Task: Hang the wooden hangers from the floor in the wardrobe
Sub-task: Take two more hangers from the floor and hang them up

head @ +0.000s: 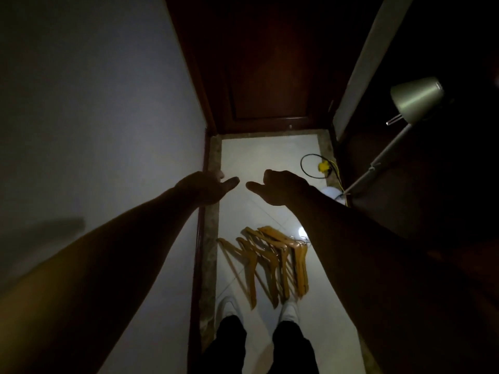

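Below, wooden hangers (270,263) on pale tiled floor (270,152); left hand (205,187), right hand (280,187): fingers seemingly curled, empty.

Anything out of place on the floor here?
Wooden hangers lie in a loose overlapping heap on the floor by the shoes. A black cable with a yellow plug sits coiled near the right edge. Nothing looks broken.

Single head-worn wide-angle camera is looking steeply downward from standing height at the floor (270,157); the door (270,76) is sitting toward 12 o'clock.
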The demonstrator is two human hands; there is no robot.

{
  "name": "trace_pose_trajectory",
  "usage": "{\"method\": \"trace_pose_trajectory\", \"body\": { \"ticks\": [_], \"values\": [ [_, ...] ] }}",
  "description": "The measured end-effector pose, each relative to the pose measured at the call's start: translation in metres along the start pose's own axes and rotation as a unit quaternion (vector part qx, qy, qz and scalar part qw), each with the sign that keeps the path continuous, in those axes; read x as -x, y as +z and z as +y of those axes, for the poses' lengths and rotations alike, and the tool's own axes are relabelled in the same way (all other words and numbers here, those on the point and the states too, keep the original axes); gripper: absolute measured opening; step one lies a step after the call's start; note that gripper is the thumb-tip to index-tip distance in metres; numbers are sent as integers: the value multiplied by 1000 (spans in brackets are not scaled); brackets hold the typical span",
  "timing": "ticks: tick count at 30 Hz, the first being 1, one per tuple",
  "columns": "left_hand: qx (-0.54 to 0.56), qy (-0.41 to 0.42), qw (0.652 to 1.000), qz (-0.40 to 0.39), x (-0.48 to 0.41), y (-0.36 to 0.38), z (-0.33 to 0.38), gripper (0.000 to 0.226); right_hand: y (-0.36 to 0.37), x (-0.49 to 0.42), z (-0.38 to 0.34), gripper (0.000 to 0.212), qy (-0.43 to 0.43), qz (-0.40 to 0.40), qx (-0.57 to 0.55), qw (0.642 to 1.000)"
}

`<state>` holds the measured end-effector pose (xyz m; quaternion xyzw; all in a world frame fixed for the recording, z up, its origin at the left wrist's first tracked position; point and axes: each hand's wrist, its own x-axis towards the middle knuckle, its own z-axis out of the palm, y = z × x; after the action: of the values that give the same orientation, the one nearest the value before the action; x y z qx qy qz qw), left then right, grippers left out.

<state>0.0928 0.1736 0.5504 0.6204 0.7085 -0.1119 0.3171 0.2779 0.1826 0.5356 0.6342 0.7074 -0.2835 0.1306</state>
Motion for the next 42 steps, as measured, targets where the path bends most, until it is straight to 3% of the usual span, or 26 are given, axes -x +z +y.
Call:
{"method": "trace_pose_trajectory", "body": {
  "ticks": [10, 18, 22, 26, 29, 35, 42],
  "values": [
    [-37, 54, 995, -75, -47, 43, -22, 77, 64, 6, 11, 75, 93, -19, -100, 990],
    [-42, 46, 988, -141, -72, 116, -36, 77, 129, 6, 24, 33, 90, -119, -153, 977],
    [-18, 34, 985, -170, -85, 150, -43, 69, 167, -9, 28, 39, 100, -205, -151, 962],
    [-19, 23, 978, -205, -96, 185, -55, 69, 233, -30, 36, 64, 161, -206, -201, 944],
    [-18, 6, 971, -238, -107, 214, -61, 69, 270, -46, 47, 73, 195, -250, -226, 921],
    [-57, 7, 956, -289, -163, 290, -67, 63, 358, -89, 79, 60, 224, -267, -256, 902],
    [-85, 4, 946, -313, -243, 388, -88, 72, 465, -135, 111, 66, 225, -301, -214, 902]
  ]
}}
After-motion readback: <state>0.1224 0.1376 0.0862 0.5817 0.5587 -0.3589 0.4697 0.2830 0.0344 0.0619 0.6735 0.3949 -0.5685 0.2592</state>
